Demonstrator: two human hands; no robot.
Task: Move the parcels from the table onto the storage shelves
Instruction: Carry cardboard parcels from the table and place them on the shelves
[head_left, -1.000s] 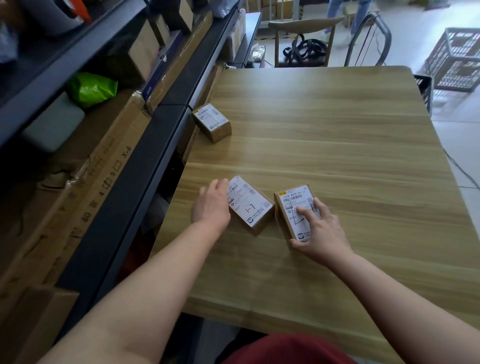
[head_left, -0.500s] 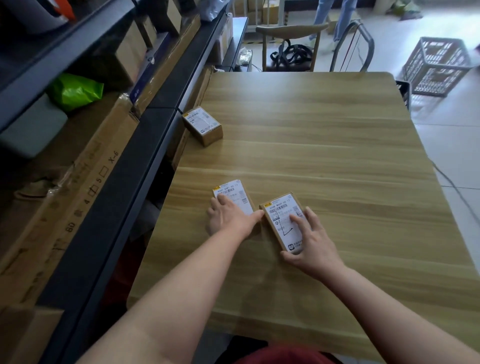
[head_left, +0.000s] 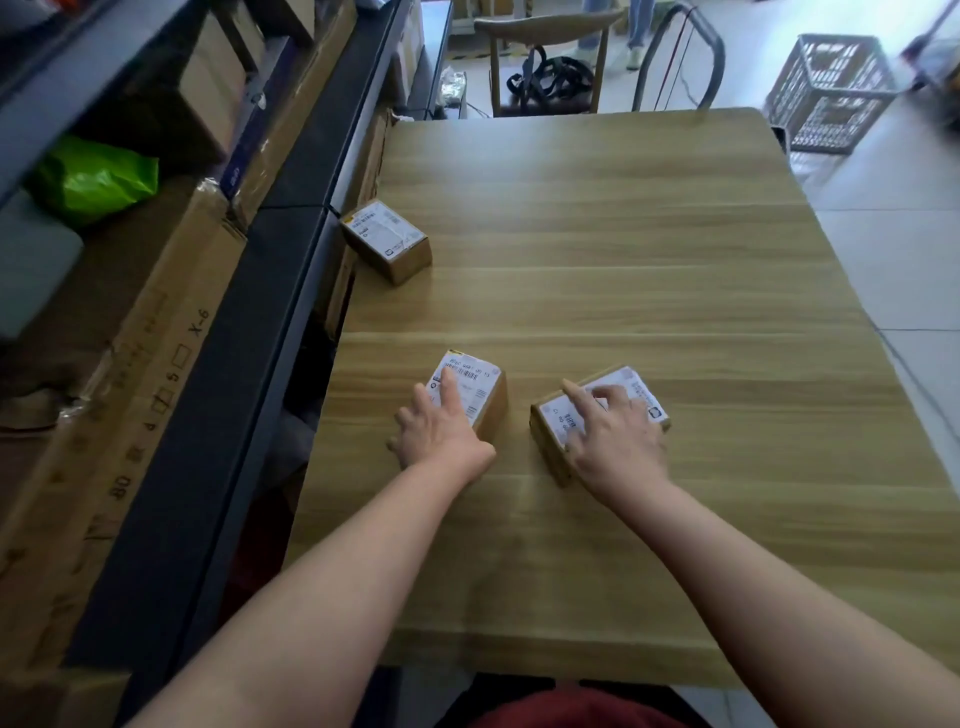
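Cardboard cartons (head_left: 156, 338) and a green bag (head_left: 93, 176) fill the storage shelves (head_left: 223, 415) at left, as a person at the wooden table (head_left: 649, 260) reaches for two of three labelled parcels. The far parcel (head_left: 384, 241) sits at the table's left edge, just beside the shelving. Picking up looks to be the step in hand; next, each hand likely needs a firm hold before lifting leftward to a shelf. Both forearms stretch forward over the table's near edge. The left hand (head_left: 441, 431) rests on the left parcel (head_left: 480, 384), fingers nearly straight across its label, clasping nothing. The right hand (head_left: 615, 441) arches over the right parcel (head_left: 550, 421), bent fingertips on the label; whether it truly grips cannot be told.
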